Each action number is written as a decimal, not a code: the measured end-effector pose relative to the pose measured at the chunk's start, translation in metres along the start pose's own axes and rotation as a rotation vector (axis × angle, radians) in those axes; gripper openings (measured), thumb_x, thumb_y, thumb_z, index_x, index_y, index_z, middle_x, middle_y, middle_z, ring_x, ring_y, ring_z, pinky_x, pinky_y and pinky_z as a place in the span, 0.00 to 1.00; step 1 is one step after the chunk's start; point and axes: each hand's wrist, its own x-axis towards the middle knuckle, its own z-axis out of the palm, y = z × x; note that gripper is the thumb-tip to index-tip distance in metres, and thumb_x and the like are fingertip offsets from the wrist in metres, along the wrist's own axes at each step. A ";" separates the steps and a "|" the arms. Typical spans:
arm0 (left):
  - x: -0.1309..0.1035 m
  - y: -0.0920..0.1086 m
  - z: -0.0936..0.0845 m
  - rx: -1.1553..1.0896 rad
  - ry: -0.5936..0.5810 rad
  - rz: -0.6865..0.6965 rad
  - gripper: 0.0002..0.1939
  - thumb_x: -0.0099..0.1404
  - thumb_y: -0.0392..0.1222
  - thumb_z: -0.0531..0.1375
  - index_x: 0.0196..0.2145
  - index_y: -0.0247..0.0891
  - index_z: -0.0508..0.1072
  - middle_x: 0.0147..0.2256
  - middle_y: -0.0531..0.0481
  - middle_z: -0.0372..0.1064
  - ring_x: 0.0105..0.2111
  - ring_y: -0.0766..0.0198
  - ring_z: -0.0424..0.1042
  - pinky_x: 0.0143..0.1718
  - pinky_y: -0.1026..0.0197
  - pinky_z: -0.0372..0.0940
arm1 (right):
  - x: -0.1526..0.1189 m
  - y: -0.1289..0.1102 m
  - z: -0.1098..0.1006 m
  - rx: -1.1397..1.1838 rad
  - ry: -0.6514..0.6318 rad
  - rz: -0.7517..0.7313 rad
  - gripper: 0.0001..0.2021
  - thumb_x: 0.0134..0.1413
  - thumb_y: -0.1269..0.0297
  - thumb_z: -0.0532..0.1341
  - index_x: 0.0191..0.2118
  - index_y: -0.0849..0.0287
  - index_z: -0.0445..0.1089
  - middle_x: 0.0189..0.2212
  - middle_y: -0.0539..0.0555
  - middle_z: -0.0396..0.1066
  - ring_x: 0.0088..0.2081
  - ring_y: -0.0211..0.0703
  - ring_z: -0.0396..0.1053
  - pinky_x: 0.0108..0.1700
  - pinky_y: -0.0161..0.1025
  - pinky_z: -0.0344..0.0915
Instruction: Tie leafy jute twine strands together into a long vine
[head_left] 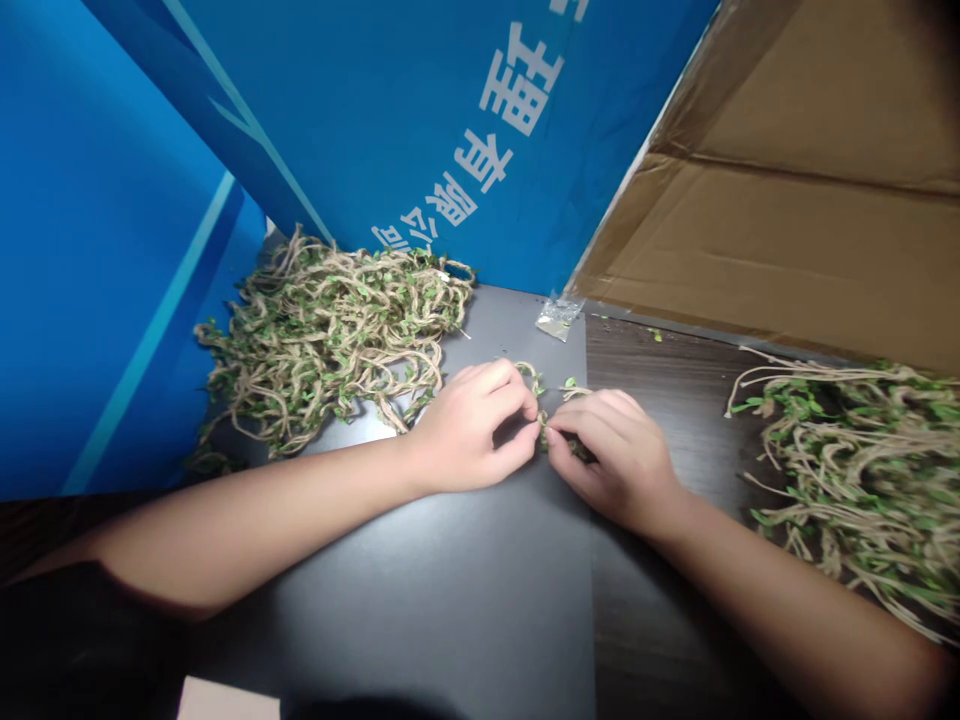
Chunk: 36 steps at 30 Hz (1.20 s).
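We see a short length of leafy twine [533, 375], a tan, twisted cord with small green leaves, mostly hidden by the fingers around it. Our left hand [480, 425] curls forefinger and thumb into a rounded ring whose tips pinch the twine; our right hand [616, 452] meets it from the other side, thumb and forefinger also drawn together on the cord. The twine lies at the fingertips, in the narrow space between the two hands; part of it curves out beyond the left fingers, and a leafy end shows just beyond the right knuckles.

Beneath the left hand we note a smooth grey mat [450, 590] with a soft sheen; its straight edge meets a dark, wood-grained tabletop [675, 375]. To the left we find a tangled heap [330, 330] of looped, leaf-dotted cord, and to the right a looser pile [862, 480] with straighter, trailing strands. Behind stand a glossy blue panel [337, 120] with white characters and a brown, creased cardboard sheet [787, 230]; crinkled clear plastic [560, 317] lies near their meeting corner.
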 end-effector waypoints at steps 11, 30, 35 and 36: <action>0.001 -0.002 0.000 -0.059 -0.035 -0.015 0.06 0.69 0.37 0.59 0.33 0.36 0.75 0.34 0.48 0.71 0.36 0.62 0.70 0.42 0.57 0.63 | -0.002 -0.002 -0.001 -0.023 -0.074 -0.090 0.06 0.63 0.73 0.64 0.43 0.57 0.68 0.38 0.54 0.77 0.39 0.45 0.71 0.43 0.45 0.66; 0.004 -0.001 0.000 -0.086 -0.012 -0.070 0.06 0.66 0.33 0.59 0.31 0.35 0.75 0.33 0.50 0.69 0.34 0.64 0.68 0.40 0.60 0.61 | 0.000 -0.003 0.001 -0.028 0.003 0.025 0.07 0.61 0.74 0.65 0.40 0.57 0.68 0.36 0.51 0.77 0.37 0.44 0.71 0.41 0.45 0.63; 0.004 -0.001 -0.001 -0.072 -0.005 -0.068 0.06 0.66 0.34 0.60 0.31 0.36 0.75 0.33 0.50 0.70 0.34 0.64 0.68 0.39 0.60 0.61 | -0.001 -0.002 0.001 0.005 -0.007 0.072 0.06 0.62 0.73 0.64 0.39 0.56 0.67 0.36 0.51 0.76 0.37 0.44 0.70 0.41 0.44 0.63; 0.004 -0.001 -0.001 -0.069 -0.001 -0.070 0.05 0.65 0.34 0.60 0.31 0.36 0.74 0.33 0.50 0.70 0.34 0.64 0.68 0.39 0.60 0.61 | -0.001 -0.002 0.000 0.011 -0.010 0.077 0.06 0.62 0.73 0.64 0.39 0.56 0.67 0.36 0.51 0.76 0.37 0.44 0.71 0.41 0.44 0.63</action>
